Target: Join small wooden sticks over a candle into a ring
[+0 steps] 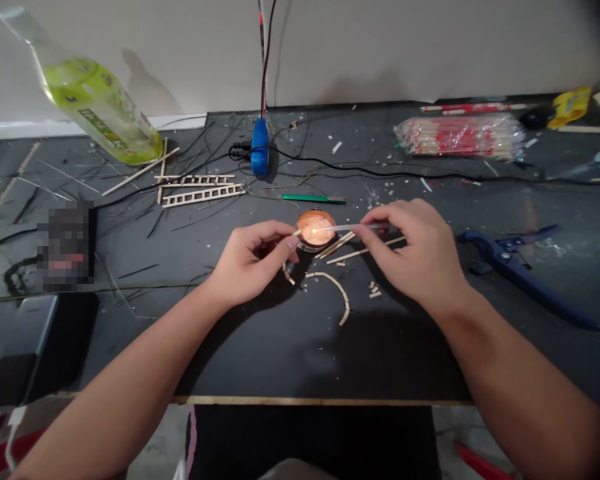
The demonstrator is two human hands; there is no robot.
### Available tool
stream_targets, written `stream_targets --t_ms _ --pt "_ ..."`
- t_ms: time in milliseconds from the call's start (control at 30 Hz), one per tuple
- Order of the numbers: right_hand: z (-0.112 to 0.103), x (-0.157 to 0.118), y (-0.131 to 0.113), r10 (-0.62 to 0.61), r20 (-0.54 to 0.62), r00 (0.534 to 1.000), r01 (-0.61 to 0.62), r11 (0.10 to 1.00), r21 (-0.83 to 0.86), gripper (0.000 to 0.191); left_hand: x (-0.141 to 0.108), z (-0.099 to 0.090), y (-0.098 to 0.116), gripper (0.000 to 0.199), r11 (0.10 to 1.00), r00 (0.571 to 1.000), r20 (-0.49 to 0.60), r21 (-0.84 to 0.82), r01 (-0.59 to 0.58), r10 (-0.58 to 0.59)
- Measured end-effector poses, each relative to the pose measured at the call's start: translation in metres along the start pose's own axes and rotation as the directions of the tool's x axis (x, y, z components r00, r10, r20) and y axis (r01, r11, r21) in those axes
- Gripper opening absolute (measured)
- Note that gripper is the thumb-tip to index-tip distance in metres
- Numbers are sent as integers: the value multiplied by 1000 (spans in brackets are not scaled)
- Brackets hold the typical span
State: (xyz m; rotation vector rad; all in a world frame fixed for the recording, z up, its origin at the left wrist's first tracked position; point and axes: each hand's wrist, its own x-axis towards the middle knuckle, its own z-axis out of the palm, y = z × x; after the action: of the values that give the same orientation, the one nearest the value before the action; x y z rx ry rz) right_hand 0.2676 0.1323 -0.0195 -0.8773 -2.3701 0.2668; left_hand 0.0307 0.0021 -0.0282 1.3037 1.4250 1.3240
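In the middle of the table a small round tin candle (pixel 316 243) burns with a bright flame. My right hand (pixel 411 250) pinches a thin translucent glue stick (pixel 344 228), its tip over the candle by the flame. At the candle's left side, my left hand (pixel 260 259) is closed, thumb against fingers, on a short piece of wooden stick (pixel 297 233). A curved strip of short wood pieces (pixel 337 287) lies below the candle, with a shorter strip (pixel 289 275) under my left hand. Straight wooden sticks (pixel 350 254) rest between candle and right hand.
Blue-handled cutters (pixel 525 277) lie at right. Behind are a bag of red-marked sticks (pixel 460 138), a green tool (pixel 313 198) and a blue device (pixel 260 148) with cables. Small wooden ladders (pixel 203 195), a tilted bottle (pixel 103 110) and a phone-like device (pixel 50 343) are at left.
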Motion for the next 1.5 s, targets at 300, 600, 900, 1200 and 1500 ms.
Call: stream_targets --t_ms 300,600,900,1200,1500 --pt "1 -1 -1 30 -42 999 -32 999 -39 14 1 0 1 23 1000 1000 -9 30 6 -6" --pt "2 -1 -3 28 -52 998 -30 999 -36 13 1 -1 0 24 999 1000 -8 35 17 -17" --pt "3 -1 -3 9 -63 998 -12 999 -49 14 0 1 2 25 997 998 -15 -35 64 -64" --pt "3 -1 -4 14 -70 997 -16 999 -30 13 2 2 3 23 996 996 -64 -66 65 -69" --pt "2 -1 -3 18 -73 997 -20 999 -25 12 3 1 5 21 994 997 -53 -91 53 -58"
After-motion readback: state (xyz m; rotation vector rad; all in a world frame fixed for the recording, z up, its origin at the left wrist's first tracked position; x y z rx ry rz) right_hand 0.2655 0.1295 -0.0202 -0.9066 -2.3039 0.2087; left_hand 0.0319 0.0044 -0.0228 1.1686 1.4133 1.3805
